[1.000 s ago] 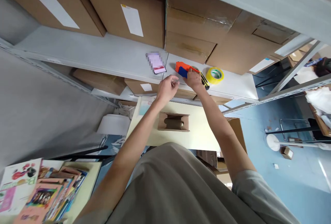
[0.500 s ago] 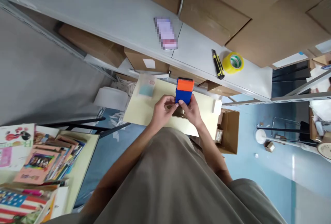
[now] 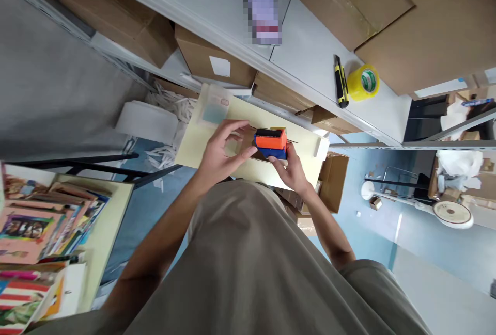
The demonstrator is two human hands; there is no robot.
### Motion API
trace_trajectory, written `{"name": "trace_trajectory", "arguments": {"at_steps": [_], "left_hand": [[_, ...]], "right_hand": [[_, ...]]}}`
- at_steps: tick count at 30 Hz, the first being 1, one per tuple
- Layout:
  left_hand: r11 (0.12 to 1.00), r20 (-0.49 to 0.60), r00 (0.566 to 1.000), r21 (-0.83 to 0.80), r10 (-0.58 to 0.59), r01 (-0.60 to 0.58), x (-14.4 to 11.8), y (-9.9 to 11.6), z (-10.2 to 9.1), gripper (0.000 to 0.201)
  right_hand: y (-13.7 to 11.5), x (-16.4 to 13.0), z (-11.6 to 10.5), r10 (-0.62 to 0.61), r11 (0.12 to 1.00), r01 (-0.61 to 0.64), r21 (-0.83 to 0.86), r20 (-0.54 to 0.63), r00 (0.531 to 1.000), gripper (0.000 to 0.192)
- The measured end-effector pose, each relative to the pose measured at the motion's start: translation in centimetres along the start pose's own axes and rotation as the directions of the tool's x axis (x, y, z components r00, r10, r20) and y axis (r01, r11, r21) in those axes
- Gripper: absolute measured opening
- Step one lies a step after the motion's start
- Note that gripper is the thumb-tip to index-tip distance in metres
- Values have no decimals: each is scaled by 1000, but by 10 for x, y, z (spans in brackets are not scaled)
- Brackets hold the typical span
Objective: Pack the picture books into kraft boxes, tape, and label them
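Observation:
My right hand [image 3: 291, 171] grips an orange-and-blue plastic piece [image 3: 271, 141] by its right side, above the pale yellow table [image 3: 192, 146]. A dark strip runs along the piece's far edge; its exact kind is not clear. My left hand [image 3: 228, 150] is open just to the left, thumb and fingers spread apart. Its thumb tip is close to the piece's left end; whether they touch, I cannot tell. Brown cardboard shows behind and below the hands. A clear plastic case [image 3: 214, 108] lies on the table's left part.
On the grey shelf [image 3: 310, 41] ahead are a phone [image 3: 263, 7], a utility knife [image 3: 341, 82] and a yellow tape roll [image 3: 363, 82]. Cardboard boxes [image 3: 349, 4] stand behind them. An open carton [image 3: 335, 182] stands right of the table; books [image 3: 73, 216] are piled at left.
My left hand has let go of the orange-and-blue piece and moved left, its fingers spreading. The piece has tilted in my right hand. The camera view has shifted.

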State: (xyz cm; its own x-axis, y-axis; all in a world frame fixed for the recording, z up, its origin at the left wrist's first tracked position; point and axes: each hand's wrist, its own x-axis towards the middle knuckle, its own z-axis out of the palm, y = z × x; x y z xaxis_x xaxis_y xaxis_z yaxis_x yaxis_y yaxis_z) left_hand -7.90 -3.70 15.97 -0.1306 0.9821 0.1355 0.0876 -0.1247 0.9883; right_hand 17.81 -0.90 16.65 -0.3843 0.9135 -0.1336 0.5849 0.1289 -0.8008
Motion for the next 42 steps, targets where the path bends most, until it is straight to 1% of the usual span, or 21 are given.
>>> {"name": "trace_trajectory", "arguments": {"at_steps": [2, 4, 8, 12, 15, 17, 20, 23, 26, 30, 35, 39, 40, 42], "left_hand": [[997, 36, 998, 52, 59, -60, 6, 8, -16, 59], [989, 93, 990, 92, 106, -115, 12, 14, -28, 52], [983, 201, 969, 85, 145, -165, 20, 15, -45, 38], [991, 261, 958, 26, 118, -129, 24, 7, -57, 34], [998, 289, 955, -33, 65, -58, 26, -1, -62, 39], [997, 305, 952, -81, 23, 2, 28, -8, -64, 42], [980, 347, 936, -158, -61, 123, 30, -19, -62, 44], [937, 375, 912, -228, -166, 265, 32, -31, -55, 46], [890, 380, 896, -291, -228, 350, 33, -42, -47, 51], [846, 369, 891, -355, -265, 398, 35, -53, -39, 54], [816, 348, 877, -360, -332, 452, 32, -69, -32, 49], [784, 273, 868, -376, -415, 493, 21, -81, -20, 47], [771, 263, 861, -384, -436, 508, 17, -83, -18, 47], [744, 260, 846, -402, -466, 534, 11, -87, -15, 48]], "right_hand": [[-4, -3, -7, -23, 997, 25, -77, 34, 999, 58], [-9, -4, -11, -50, 988, 60, -144, 73, 996, 56], [-19, -3, -15, -115, 960, 144, -239, 131, 985, 52], [-30, -1, -16, -139, 936, 185, -301, 169, 976, 51], [-38, 0, -21, -129, 922, 201, -332, 229, 965, 46], [-45, 2, -25, -100, 914, 197, -356, 273, 957, 43], [-54, 5, -29, -33, 906, 161, -391, 315, 949, 43], [-61, 9, -31, 24, 904, 121, -411, 330, 944, 43], [-68, 12, -32, 60, 901, 98, -423, 345, 937, 44], [-78, 17, -34, 130, 898, 45, -439, 360, 924, 45], [-90, 27, -29, 254, 878, -49, -476, 377, 891, 43], [-95, 40, -18, 370, 829, -166, -534, 301, 879, 45], [-96, 44, -18, 394, 816, -182, -549, 296, 870, 47], [-102, 54, -23, 436, 801, -187, -569, 340, 833, 50]]}}
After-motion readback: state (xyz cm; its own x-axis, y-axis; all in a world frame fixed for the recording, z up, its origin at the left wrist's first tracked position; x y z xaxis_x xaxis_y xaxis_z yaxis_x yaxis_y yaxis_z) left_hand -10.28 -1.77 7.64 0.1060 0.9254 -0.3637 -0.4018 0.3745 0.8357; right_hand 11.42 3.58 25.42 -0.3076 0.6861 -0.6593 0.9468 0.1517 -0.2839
